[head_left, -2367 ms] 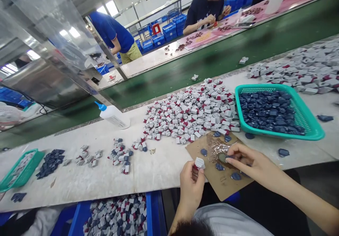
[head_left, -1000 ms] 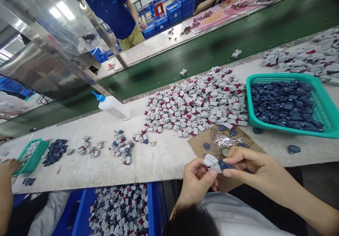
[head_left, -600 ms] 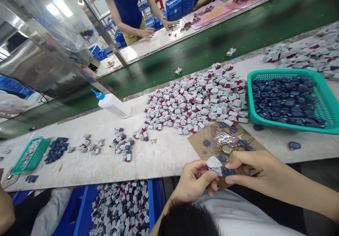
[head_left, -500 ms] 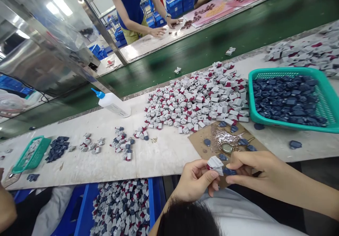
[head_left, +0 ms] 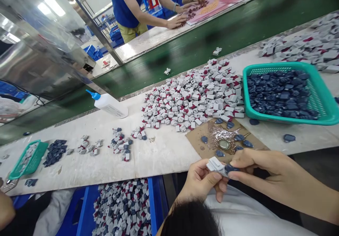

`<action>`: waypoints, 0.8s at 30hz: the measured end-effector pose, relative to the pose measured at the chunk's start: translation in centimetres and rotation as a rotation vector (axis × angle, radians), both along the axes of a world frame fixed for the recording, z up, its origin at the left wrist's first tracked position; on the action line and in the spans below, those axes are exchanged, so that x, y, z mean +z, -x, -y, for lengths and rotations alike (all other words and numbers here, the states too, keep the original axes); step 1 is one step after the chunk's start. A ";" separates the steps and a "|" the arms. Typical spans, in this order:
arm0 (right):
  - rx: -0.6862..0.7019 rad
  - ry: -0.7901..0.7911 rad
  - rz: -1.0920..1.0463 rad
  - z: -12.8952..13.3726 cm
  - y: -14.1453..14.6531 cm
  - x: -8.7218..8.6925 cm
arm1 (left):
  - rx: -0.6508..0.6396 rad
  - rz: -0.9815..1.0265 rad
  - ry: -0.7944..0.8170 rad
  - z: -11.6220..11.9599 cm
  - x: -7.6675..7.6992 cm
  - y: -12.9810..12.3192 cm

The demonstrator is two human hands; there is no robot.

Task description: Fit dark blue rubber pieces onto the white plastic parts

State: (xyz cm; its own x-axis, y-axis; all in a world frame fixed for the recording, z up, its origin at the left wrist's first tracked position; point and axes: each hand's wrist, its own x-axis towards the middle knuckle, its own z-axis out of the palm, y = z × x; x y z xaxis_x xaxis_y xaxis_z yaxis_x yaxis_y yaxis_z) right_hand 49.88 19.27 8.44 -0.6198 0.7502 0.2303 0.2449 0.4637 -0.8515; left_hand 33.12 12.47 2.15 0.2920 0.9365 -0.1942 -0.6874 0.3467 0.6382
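Between thumb and fingers, my left hand pinches a small light-grey plastic part with a stepped surface. My right hand pinches a small dark-blue plastic piece and holds it against the right end of the grey part. Just beyond my hands lies a brown cardboard sheet with a wet, shiny puddle and several dark-blue pieces on it. Behind the cardboard spreads a large heap of grey and dark-red parts.
A green basket of dark-blue pieces stands at right. A white bottle with a blue nozzle and small part clusters are at left. Below the table edge is a blue crate of parts. Co-workers' hands work beyond the green belt.
The dark-blue piece in my right hand has come up against the grey part, which is turned differently in my left hand. The view has shifted slightly. Across the belt, a co-worker's hands have moved right.
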 end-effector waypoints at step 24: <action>0.029 0.185 -0.003 0.3 0.0 -1.7 | 0.061 -0.499 -0.140 -0.4 1.6 0.4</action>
State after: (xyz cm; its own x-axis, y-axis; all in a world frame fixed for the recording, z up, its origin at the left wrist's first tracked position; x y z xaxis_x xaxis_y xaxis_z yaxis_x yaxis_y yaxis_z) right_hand 49.87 18.99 6.75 -0.6413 0.7618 0.0914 0.2313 0.3055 -0.9237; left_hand 32.73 12.84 3.73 0.1402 0.9757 -0.1681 -0.3036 0.2040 0.9307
